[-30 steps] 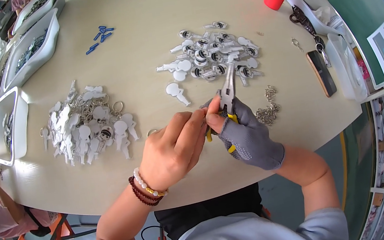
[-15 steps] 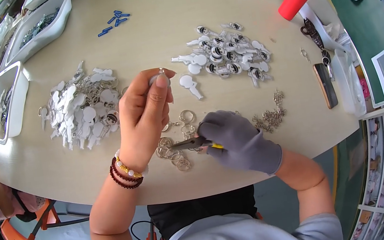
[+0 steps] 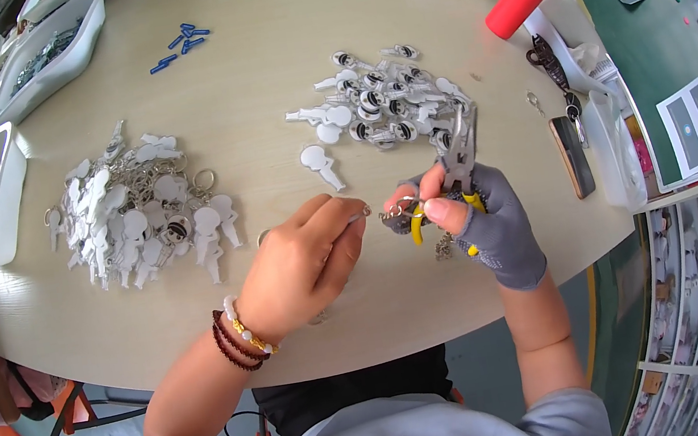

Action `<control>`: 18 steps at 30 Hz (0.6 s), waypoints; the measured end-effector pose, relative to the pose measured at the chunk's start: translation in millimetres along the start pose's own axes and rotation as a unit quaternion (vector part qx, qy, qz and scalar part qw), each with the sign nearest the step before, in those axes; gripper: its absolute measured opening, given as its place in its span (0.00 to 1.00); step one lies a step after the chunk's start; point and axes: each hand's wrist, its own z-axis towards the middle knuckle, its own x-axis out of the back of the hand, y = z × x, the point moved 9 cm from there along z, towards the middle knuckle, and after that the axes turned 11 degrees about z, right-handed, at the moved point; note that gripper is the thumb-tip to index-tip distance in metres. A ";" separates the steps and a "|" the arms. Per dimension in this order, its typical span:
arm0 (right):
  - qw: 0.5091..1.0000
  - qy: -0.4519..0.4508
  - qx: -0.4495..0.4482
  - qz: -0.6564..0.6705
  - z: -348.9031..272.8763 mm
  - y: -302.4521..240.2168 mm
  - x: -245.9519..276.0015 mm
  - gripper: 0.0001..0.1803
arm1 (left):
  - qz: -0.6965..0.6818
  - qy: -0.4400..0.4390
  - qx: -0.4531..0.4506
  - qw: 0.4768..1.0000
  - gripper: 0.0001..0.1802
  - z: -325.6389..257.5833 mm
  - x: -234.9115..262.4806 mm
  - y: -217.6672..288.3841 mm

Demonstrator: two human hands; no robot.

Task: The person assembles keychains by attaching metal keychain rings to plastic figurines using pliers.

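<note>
My left hand [image 3: 313, 264], bare with bead bracelets at the wrist, is closed, pinching a small shiny metal piece [image 3: 365, 212] whose kind I cannot make out. Facing it, my right hand [image 3: 489, 219] wears a grey glove with thumb and fingertip bare. It holds pliers [image 3: 458, 147] with yellow handles, jaws upward, against the palm. Between the same thumb and finger hangs a short metal chain [image 3: 398, 209]. A single white flat charm [image 3: 321, 166] lies beyond my left hand. My hands hide most of the metal rings and chains beneath them.
White charms with key rings form a heap [image 3: 133, 219] on the left; more charms [image 3: 390, 99] lie beyond my hands. Blue small tubes [image 3: 181, 45] are farther back. White bins [image 3: 3, 197] line the left. A red cylinder [image 3: 518, 1] and a phone [image 3: 572, 157] are at right.
My left hand has come down and turned inward. My right hand has lifted from the rings, swung the pliers upright and now pinches a chain near the left fingertips. The view has shifted slightly.
</note>
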 end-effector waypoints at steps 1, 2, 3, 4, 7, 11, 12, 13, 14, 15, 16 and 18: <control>1.000 0.001 0.013 0.020 0.1 -3.0 1.0 0.06 | 0.017 -0.016 0.007 1.000 0.08 -0.3 -2.6 0.7; 0.999 0.003 0.025 0.041 -0.3 -5.7 1.7 0.06 | 0.016 -0.018 0.006 1.000 0.08 -0.6 -4.0 1.0; 0.999 0.005 0.024 0.040 -0.7 -5.2 1.6 0.06 | 0.032 -0.022 0.000 0.999 0.08 -0.8 -5.7 1.9; 0.999 0.008 0.035 0.041 -0.6 -6.1 0.8 0.05 | 0.048 -0.025 -0.006 0.998 0.08 -1.1 -6.9 2.5; 0.999 0.007 0.035 0.031 -1.4 -6.9 0.3 0.05 | 0.071 -0.031 -0.018 0.997 0.08 -1.7 -9.4 3.7; 0.999 -0.005 0.036 0.006 -1.2 -6.7 -2.1 0.04 | 0.089 -0.026 -0.036 0.995 0.08 -2.3 -9.7 8.3; 0.999 -0.005 0.035 0.006 -1.8 -6.5 -1.7 0.04 | 0.095 -0.027 -0.039 0.994 0.08 -2.4 -10.4 9.1; 0.999 -0.007 0.033 0.013 -2.0 -5.8 -2.0 0.04 | 0.101 -0.028 -0.041 0.994 0.08 -2.5 -10.7 9.7; 0.999 -0.010 0.030 0.019 -2.3 -5.1 -2.2 0.04 | 0.101 -0.028 -0.041 0.994 0.08 -2.6 -10.7 9.9; 0.999 -0.010 0.029 0.019 -2.8 -4.6 -1.9 0.04 | 0.101 -0.028 -0.042 0.994 0.08 -2.8 -11.0 10.5; 1.000 -0.004 0.022 0.014 -2.5 -3.0 -1.2 0.04 | 0.102 -0.027 -0.043 0.993 0.08 -3.0 -10.5 10.4; 1.000 0.001 0.014 0.007 -1.4 -0.2 -1.7 0.05 | 0.108 -0.030 -0.045 0.993 0.08 -4.1 -10.8 8.4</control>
